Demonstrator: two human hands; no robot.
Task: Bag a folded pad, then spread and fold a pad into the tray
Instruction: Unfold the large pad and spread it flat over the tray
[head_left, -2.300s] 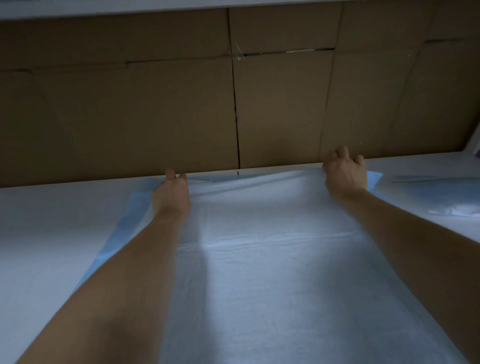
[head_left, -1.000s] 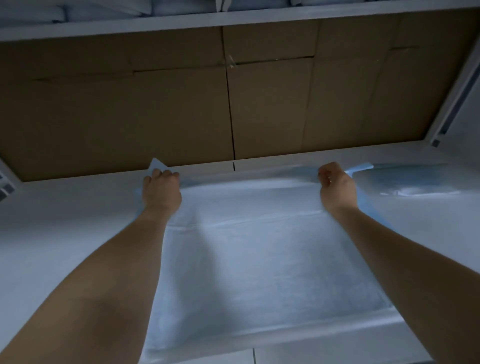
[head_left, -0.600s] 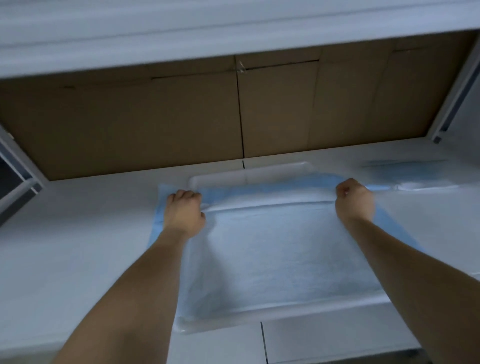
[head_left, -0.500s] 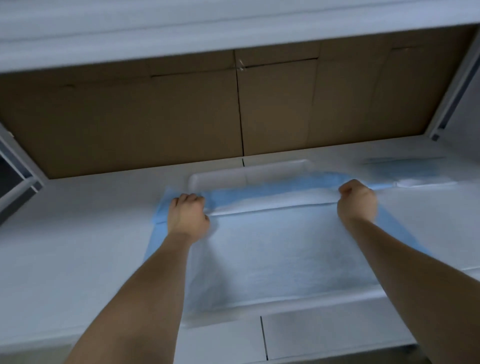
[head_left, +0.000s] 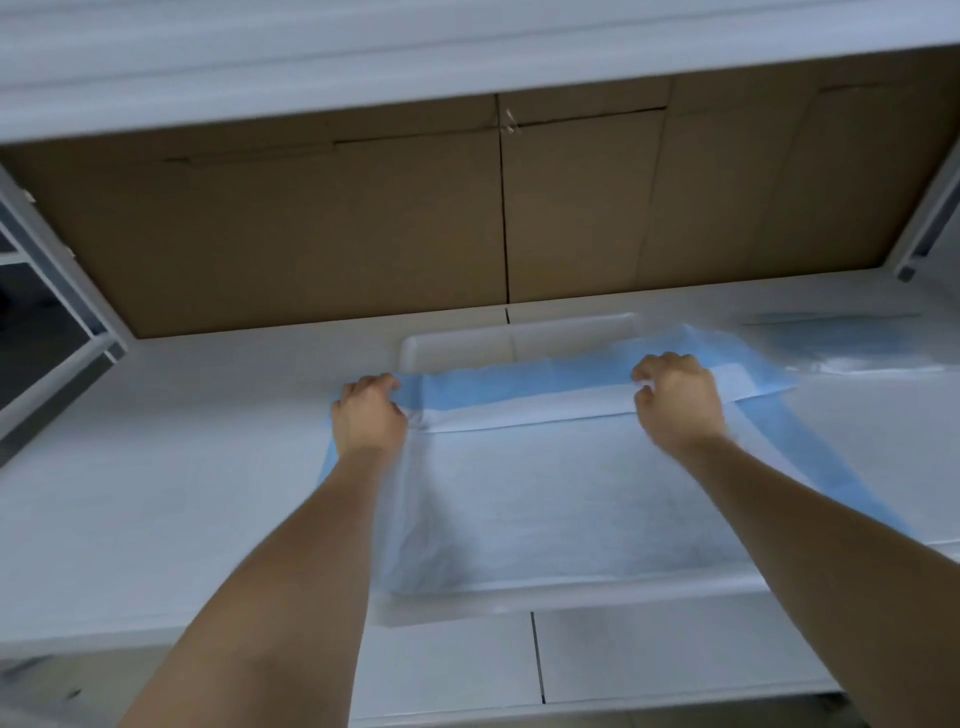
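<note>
- pad (head_left: 561, 499) lies spread over the white tray (head_left: 519, 343), white quilted face up, blue backing showing along the folded-back far edge and down the right side.
- far edge of pad is turned toward the person, so a blue strip runs across between the two hands, with a white band just below it.
- left hand (head_left: 369, 415) sits at the far-left corner of pad, fingers curled over the blue edge; grip is closed around that corner.
- right hand (head_left: 675, 400) sits at the far-right part of the folded edge, fingers curled down and pinching the fold; grip is narrow, holding pad.
- both forearms reach in from the bottom of the view, bare, roughly parallel, well apart.
- tray far rim and part of its inner wall are exposed beyond the blue strip; near rim shows as a pale band under the near edge of pad.
- right blue border of pad hangs outside tray and runs diagonally across the surface (head_left: 156, 493).
- clear plastic bag (head_left: 841, 343) with something blue inside lies flat on the surface to the far right, just beside the pad's right corner; cannot tell if they touch.
- cardboard panels (head_left: 363, 223) stand upright along the back of the surface, seam near the middle.
- white shelf (head_left: 363, 57) runs overhead across the top of the view.
- metal frame upright (head_left: 57, 270) at the left edge.
</note>
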